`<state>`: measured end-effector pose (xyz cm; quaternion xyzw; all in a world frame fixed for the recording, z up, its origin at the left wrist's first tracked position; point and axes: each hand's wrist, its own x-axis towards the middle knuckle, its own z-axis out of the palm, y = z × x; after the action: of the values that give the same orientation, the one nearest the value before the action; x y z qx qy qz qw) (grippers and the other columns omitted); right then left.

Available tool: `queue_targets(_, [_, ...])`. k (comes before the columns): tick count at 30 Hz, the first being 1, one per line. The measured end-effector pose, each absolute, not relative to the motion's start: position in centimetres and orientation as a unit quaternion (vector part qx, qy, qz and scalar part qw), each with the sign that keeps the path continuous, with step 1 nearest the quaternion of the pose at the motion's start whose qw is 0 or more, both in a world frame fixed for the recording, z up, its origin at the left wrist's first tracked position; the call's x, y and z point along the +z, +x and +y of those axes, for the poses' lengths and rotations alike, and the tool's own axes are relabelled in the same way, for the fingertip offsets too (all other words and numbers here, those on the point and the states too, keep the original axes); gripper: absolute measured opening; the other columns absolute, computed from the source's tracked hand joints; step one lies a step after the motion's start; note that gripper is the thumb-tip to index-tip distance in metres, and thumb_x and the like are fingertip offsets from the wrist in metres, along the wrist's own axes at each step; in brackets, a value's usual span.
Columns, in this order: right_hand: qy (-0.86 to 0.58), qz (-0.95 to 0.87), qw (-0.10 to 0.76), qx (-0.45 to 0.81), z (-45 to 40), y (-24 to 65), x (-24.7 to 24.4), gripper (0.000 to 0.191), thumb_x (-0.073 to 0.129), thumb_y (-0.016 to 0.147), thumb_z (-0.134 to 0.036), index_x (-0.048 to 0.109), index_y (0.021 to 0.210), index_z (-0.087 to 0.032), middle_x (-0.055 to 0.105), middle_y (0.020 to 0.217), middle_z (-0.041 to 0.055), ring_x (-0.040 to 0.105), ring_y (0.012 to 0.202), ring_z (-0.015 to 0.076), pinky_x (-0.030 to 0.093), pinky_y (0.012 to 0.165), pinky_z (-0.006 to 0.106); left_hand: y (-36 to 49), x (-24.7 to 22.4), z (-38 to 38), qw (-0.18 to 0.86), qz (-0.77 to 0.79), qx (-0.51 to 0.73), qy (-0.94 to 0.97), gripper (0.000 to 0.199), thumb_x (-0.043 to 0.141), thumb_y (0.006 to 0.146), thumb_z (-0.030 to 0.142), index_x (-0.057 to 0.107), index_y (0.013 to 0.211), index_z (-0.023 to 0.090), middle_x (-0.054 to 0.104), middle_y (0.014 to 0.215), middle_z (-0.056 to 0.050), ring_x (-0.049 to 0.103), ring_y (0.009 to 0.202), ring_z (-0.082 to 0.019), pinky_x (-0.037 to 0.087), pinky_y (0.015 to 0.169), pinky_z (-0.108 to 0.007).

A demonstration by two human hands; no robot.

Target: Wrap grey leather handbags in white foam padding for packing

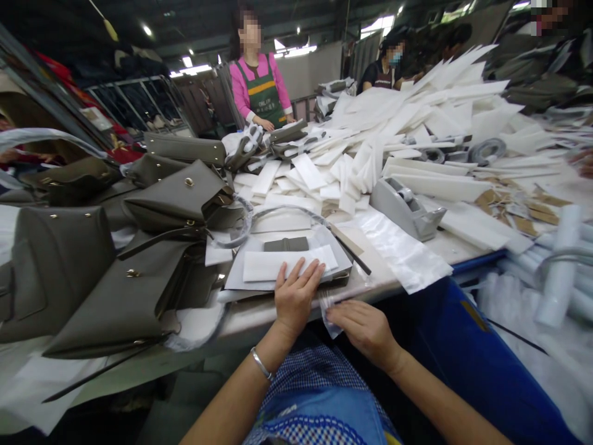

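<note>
My left hand (296,296) lies flat with its fingers spread, fingertips on a white foam strip (266,266). That strip rests on a light grey sheet (236,279) over a dark olive handbag (343,279) at the table edge. Just behind the strip shows a small olive flap piece (286,245), and a plastic-wrapped handle (290,208) arches behind that. To the right, my right hand (364,330) is closed, its fingertips pinching a small clear plastic bag (330,314) that hangs at the table's edge. Its thumb is mostly hidden.
Several olive handbags (139,272) crowd the left side. A grey tape dispenser (407,207) and a clear plastic sleeve (401,247) lie to the right. White foam strips (352,173) pile up behind. A blue bin (491,364) stands at lower right. A co-worker (264,93) stands across the table.
</note>
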<state>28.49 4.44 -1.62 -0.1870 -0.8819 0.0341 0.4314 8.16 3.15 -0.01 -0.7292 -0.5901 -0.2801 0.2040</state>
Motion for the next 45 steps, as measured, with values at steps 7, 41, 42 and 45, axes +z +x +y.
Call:
queue_targets(7, [-0.189,-0.900,0.393,0.033,1.4,28.9,1.7,0.029,0.047,0.095,-0.008,0.071,0.105,-0.020,0.078,0.098,0.0043,0.074,0.088,0.0170,0.061,0.085,0.032,8.1,-0.2,3.1,0.189,-0.596,-0.264,-0.734,0.043,0.056,0.098,0.025,0.054,0.139,0.036,0.063,0.135,0.000,0.054,0.133,-0.022,0.029,0.119,-0.051])
queue_targets(41, [-0.420,-0.867,0.226,0.143,14.7,22.3,6.1,0.015,0.076,0.081,-0.020,0.061,0.077,-0.022,0.066,0.078,-0.0014,0.063,0.078,0.0180,0.047,0.070,0.029,7.7,0.0,3.4,0.142,-0.565,-0.342,-0.738,0.029,0.061,0.094,0.018,0.062,0.122,0.026,0.070,0.117,-0.004,0.066,0.106,-0.019,0.045,0.105,-0.040])
queue_targets(42, [-0.417,-0.868,0.232,0.139,14.8,22.2,6.1,0.014,0.075,0.081,-0.020,0.061,0.079,-0.022,0.065,0.079,-0.0011,0.062,0.079,0.0180,0.047,0.071,0.030,7.7,0.1,3.4,0.142,-0.566,-0.338,-0.738,0.029,0.061,0.094,0.018,0.063,0.122,0.026,0.070,0.117,-0.004,0.066,0.105,-0.019,0.046,0.104,-0.039])
queue_targets(45, [-0.415,-0.870,0.241,0.116,14.8,21.6,5.9,0.013,0.072,0.083,-0.018,0.060,0.080,-0.022,0.064,0.082,-0.0003,0.061,0.080,0.0180,0.046,0.070,0.029,7.7,0.2,3.5,0.152,-0.568,-0.332,-0.738,0.026,0.061,0.094,0.019,0.064,0.119,0.025,0.068,0.126,-0.006,0.065,0.106,-0.020,0.047,0.102,-0.040])
